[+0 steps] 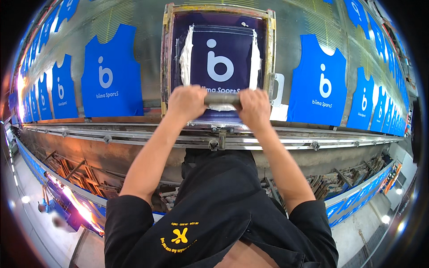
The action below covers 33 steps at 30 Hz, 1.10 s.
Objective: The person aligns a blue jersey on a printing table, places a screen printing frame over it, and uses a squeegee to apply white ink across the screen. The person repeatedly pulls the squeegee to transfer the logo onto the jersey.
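Though glossy, table (152, 62) amid distant lamps (385, 219)

The person's left hand (185, 103) and right hand (254, 106) grip opposite ends of a grey bar-shaped handle (222, 99) over the near part of a rectangular, stained-edged printing screen (271, 44). Thick white paste (187, 53) lines its dark purple mesh (243, 44) left and right. Flat blue sleeveless fabric panels (111, 49) with white prints lie on both sides, beyond a silver metal rail (277, 143) at the near edge.
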Tool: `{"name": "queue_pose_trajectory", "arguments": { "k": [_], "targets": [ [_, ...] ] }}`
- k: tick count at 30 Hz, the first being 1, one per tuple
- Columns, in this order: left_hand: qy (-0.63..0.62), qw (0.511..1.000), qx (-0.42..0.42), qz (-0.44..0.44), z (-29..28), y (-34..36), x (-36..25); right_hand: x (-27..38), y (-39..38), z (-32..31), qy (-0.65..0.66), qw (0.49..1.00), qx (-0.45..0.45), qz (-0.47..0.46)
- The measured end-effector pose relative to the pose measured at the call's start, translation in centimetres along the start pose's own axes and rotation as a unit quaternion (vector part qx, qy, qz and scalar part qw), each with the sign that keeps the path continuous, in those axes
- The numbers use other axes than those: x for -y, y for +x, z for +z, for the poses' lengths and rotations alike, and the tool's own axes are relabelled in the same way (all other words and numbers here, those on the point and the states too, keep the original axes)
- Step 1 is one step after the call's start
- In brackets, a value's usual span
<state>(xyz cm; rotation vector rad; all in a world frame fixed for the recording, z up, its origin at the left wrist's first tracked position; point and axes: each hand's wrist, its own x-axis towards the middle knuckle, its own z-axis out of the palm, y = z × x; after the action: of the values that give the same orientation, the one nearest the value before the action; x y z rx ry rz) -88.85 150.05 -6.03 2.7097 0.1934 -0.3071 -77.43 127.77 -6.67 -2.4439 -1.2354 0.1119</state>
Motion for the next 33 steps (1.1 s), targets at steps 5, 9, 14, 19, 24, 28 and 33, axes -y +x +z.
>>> {"name": "queue_pose_trajectory", "arguments": {
  "k": [5,9,14,19,24,28,33],
  "targets": [
    [-0.006,0.996,-0.086,0.013,3.7,-6.2,-1.9,2.2,-6.5,0.0,0.047,0.999,-0.024,-0.007],
    [-0.015,0.997,-0.075,0.004,4.5,-10.7,-4.3,3.3,-9.5,-1.1,0.075,0.996,0.042,-0.01],
    [-0.068,0.998,0.005,-0.004,1.1,-10.8,-4.2,3.1,-9.2,-3.9,0.117,0.99,0.069,-0.024],
    [-0.004,0.999,0.031,0.044,-3.6,3.1,1.3,-1.7,3.2,-3.9,0.039,0.997,0.064,-0.026],
    [0.064,0.995,0.072,0.036,-10.2,18.4,6.2,-6.8,18.5,-4.8,0.004,0.991,0.113,0.065],
    [0.052,0.998,0.025,0.019,-10.8,21.9,8.1,-8.3,23.1,-3.2,0.027,0.993,0.075,0.092],
    [0.036,0.999,-0.014,0.021,-8.4,20.9,8.5,-9.0,21.1,-1.0,-0.02,0.995,0.056,0.075]
  ]
}}
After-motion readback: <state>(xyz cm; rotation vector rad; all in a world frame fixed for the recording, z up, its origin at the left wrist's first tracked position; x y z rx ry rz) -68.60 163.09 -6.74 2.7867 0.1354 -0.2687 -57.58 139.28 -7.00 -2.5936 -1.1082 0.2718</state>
